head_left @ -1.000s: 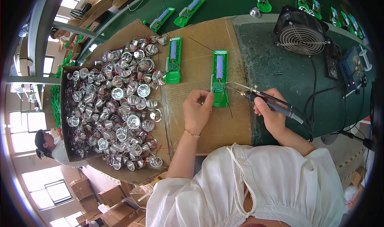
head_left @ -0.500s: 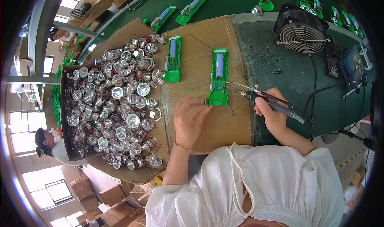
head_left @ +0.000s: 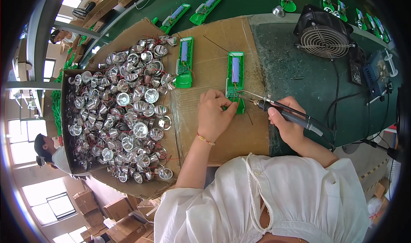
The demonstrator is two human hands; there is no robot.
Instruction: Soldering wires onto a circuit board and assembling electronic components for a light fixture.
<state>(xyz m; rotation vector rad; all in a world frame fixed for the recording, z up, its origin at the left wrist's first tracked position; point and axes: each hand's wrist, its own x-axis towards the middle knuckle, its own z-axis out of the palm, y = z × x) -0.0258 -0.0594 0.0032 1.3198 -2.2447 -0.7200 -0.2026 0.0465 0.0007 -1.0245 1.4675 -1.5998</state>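
The green casing lies at the left hand's bent fingertips; any pinch is unclear. The right hand grips a soldering iron.

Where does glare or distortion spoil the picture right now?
Head view: the windows at left are blown out white, and the silvery cups throw bright glints; head view: the green bench curves toward the blackened rim; head view: the soldering iron looks fairly sharp, its tip too small to judge.
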